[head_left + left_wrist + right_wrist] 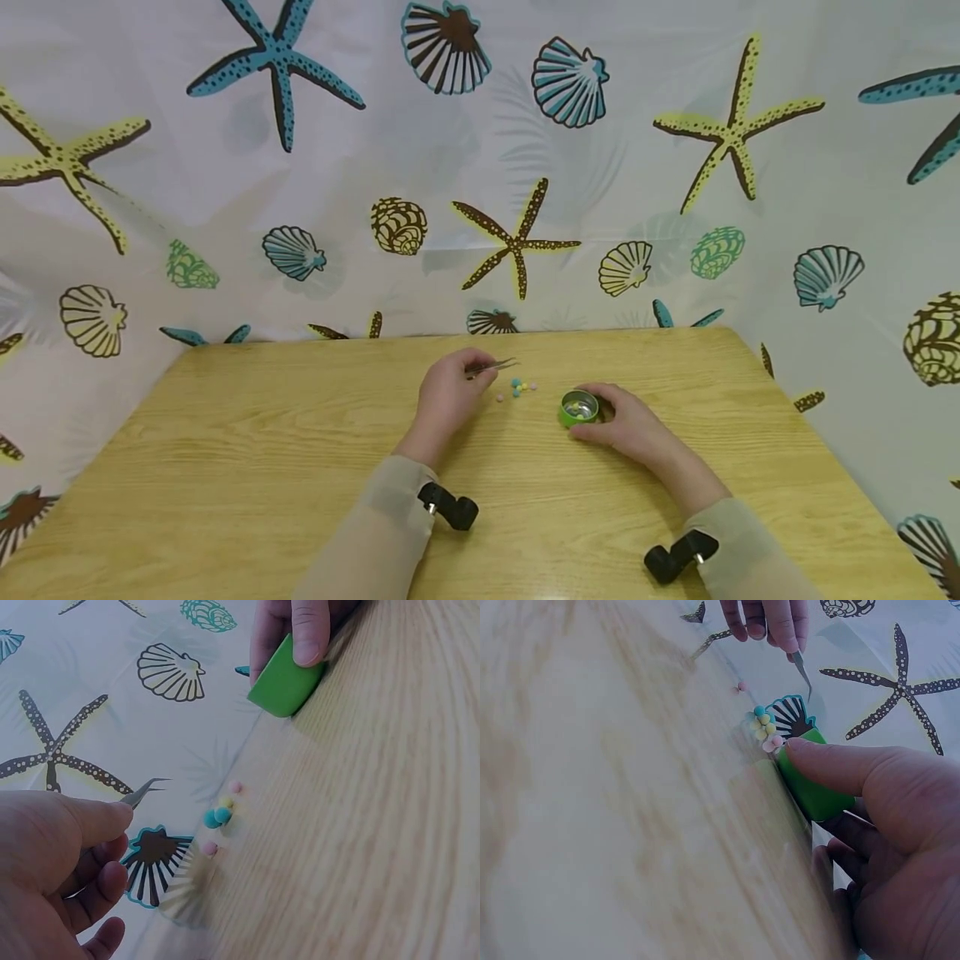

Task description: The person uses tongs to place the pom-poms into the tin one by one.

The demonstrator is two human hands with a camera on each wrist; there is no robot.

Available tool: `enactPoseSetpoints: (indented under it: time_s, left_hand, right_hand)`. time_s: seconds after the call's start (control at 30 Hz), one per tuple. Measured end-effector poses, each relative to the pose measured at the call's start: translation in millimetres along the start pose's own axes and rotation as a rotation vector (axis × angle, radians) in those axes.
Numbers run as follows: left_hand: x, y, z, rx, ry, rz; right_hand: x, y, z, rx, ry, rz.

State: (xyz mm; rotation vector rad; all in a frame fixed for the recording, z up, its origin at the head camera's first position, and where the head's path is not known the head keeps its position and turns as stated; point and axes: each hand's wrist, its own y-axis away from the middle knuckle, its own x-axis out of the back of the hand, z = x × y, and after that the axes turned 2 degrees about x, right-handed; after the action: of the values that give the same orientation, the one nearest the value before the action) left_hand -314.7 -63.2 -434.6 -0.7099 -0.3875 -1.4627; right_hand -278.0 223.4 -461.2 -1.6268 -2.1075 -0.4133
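Note:
My left hand (452, 392) pinches a pair of metal tweezers (495, 366) between thumb and finger, with the two bent tips pointing right and slightly apart. Nothing sits between those tips. Just right of the hand, several small balls (517, 384) in blue, yellow and pink lie loosely grouped on the table. A pink ball (209, 848) lies a little apart from the others. My right hand (626, 421) grips a small round green tin (564, 418) by its sides, thumb at the near side. Inside its silvery bowl are a few small pale and yellow balls (577, 407).
The wooden table (247, 467) spreads to both sides and toward me. A white cloth (337, 167) printed with starfish and shells hangs behind the table and along both sides. A black wrist camera (448, 506) is strapped on the left sleeve, and another camera (681, 557) on the right.

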Motion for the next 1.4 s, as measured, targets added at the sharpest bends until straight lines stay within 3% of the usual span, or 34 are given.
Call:
enactPoseSetpoints:
  time_s: [0.8, 1.4]
  left_hand:
    - [-13.0, -0.4, -21.8, 0.011, -0.009, -0.009]
    - [-14.1, 0.2, -25.4, 0.027, -0.034, -0.019]
  right_hand:
    - [0.6, 0, -2, -0.012, 0.0, -0.007]
    - [0.0, 0, -3, -0.025, -0.015, -0.009]
